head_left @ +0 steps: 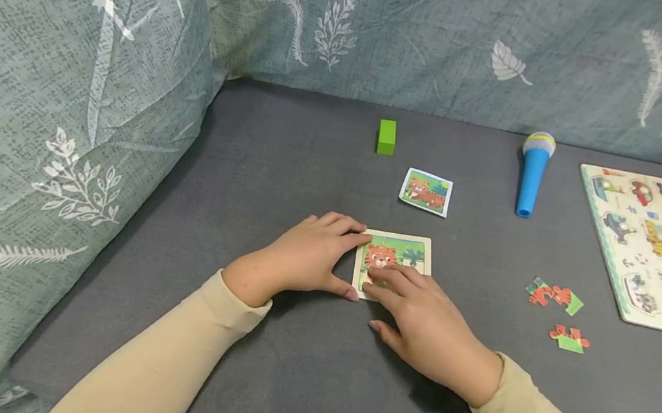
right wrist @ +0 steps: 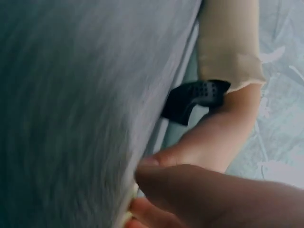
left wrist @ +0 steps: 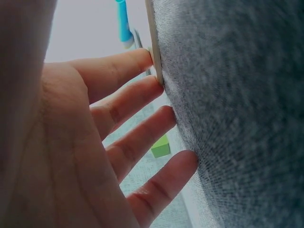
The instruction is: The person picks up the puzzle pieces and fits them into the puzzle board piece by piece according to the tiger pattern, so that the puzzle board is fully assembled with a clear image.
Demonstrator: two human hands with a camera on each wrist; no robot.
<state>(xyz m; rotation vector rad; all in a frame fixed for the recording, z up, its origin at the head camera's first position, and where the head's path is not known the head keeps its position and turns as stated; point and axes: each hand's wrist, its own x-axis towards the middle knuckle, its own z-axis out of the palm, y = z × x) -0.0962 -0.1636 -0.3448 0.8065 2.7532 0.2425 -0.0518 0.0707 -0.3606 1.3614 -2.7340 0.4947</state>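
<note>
A small jigsaw puzzle in a pale frame (head_left: pixel 399 237) lies on the dark grey table, showing an orange tiger on green. Some bare white backing is visible beside the tiger's head. My left hand (head_left: pixel 315 255) is spread at the frame's left side, index finger near the top corner and thumb by the bottom one. In the left wrist view, fairly straight fingers (left wrist: pixel 126 61) touch the frame's edge. My right hand (head_left: pixel 431 324) reaches over the puzzle; its fingertips rest on the picture, with the thumb apart. Loose jigsaw pieces (head_left: pixel 569 340) in orange and green lie to the right.
Behind the puzzle lie a tiger picture card (head_left: pixel 427 193) and a green block (head_left: pixel 387 137). A blue toy microphone (head_left: pixel 532 181) is farther right, near a large picture board (head_left: pixel 626 256). Leaf-patterned cloth (head_left: pixel 403 41) hangs behind the table and at left.
</note>
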